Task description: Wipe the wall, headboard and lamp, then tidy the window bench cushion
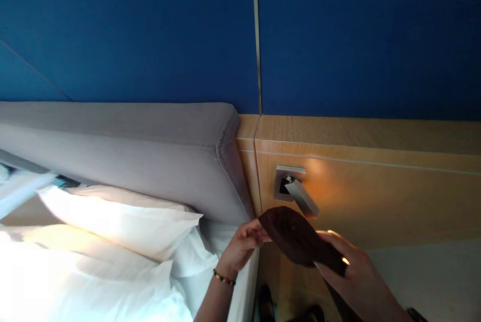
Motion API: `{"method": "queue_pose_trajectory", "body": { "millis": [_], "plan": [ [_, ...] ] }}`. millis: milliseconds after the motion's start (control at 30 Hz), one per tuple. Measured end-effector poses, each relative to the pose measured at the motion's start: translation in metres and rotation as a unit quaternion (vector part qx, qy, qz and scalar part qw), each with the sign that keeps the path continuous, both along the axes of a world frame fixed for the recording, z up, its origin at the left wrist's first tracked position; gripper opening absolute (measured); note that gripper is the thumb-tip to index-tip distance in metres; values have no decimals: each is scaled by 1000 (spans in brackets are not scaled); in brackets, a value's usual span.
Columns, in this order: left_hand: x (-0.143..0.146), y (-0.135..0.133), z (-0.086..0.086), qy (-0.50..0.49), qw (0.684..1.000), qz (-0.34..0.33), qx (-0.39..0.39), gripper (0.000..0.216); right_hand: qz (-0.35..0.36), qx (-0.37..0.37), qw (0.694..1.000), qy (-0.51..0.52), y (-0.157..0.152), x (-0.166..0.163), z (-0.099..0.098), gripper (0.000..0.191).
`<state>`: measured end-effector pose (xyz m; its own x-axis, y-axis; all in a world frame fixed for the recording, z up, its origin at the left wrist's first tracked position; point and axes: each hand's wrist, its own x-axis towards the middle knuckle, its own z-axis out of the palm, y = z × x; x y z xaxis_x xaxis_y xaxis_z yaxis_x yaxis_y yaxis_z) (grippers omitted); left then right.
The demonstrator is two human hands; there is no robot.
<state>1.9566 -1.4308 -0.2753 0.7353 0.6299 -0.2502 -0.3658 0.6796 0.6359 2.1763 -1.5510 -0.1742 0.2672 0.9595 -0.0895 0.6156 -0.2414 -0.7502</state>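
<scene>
Held at 6 o'clock: dark brown woven cloth [296, 239], pinched by left hand [244, 243] fingers, clasped under right hand [353, 273], angled silver wall lamp [299, 193] at its 12 o'clock. Likely hazard: snagging on lamp arm, slipping from light pinch.

Holding dark cloth [300, 239], possibly knitted, in left hand [244, 246] and right hand [356, 277], just under wall lamp [296, 189] by headboard [158, 162].
</scene>
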Motion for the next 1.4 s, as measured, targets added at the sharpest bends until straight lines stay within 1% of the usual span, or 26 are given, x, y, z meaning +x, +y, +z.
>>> {"method": "queue_pose_trajectory", "body": {
  "millis": [100,167,233,267,333,400,467,533,567,600,667,700,733,767,800,867,933,1000,1067,1133,1200,1267,1333,1400],
  "plan": [
    [0,2,13,-15,999,24,-25,56,41,51,995,-80,3,9,8,33],
    [11,2,23,18,1000,7,3,60,73,51,991,-98,6,12,12,34],
    [23,0,32,72,997,-9,39,50,85,51,991,-94,8,14,14,33],
    [27,-1,37,101,993,-2,54,41,85,54,991,-90,8,14,15,32],
    [31,-1,49,156,983,43,82,26,89,53,992,-68,7,14,20,29],
    [30,4,66,203,964,116,126,16,89,23,996,-21,9,14,29,29],
    [33,14,89,241,929,195,202,12,52,3,998,27,18,16,41,33],
    [45,27,110,274,873,252,316,14,-13,32,999,34,32,22,50,39],
    [53,32,117,290,837,267,379,16,-37,55,998,25,41,26,51,42],
    [63,36,121,304,798,277,441,17,-50,74,996,14,48,30,49,44],
    [80,38,119,326,726,284,535,17,-49,91,995,5,59,36,34,44],
    [86,37,113,333,702,287,561,19,-44,90,995,10,62,36,23,42],
    [90,34,107,336,688,290,573,20,-42,87,995,17,62,35,11,41],
    [92,30,100,336,687,292,574,22,-41,89,995,22,62,32,-1,41],
    [92,27,93,332,697,289,566,22,-44,94,994,25,61,29,-11,41],
    [88,22,83,317,737,282,525,23,-46,108,993,16,58,22,-25,40],
    [83,19,77,305,787,277,460,23,-38,113,993,3,56,17,-29,38],
    [77,17,72,297,831,267,388,24,-25,98,995,1,52,14,-30,38],
    [70,13,67,300,861,234,337,24,-1,65,998,12,44,12,-34,40],
    [62,7,61,315,879,188,305,20,26,15,999,26,31,10,-40,40],
    [53,2,60,328,885,164,287,15,42,-21,999,27,20,7,-43,39],
    [48,3,68,327,878,182,299,14,44,-15,999,11,17,5,-32,39],
    [50,10,84,324,851,231,343,17,38,36,998,-25,26,5,-10,39],
    [60,21,101,333,808,265,408,20,27,99,991,-84,44,9,14,39]
  ]
}}
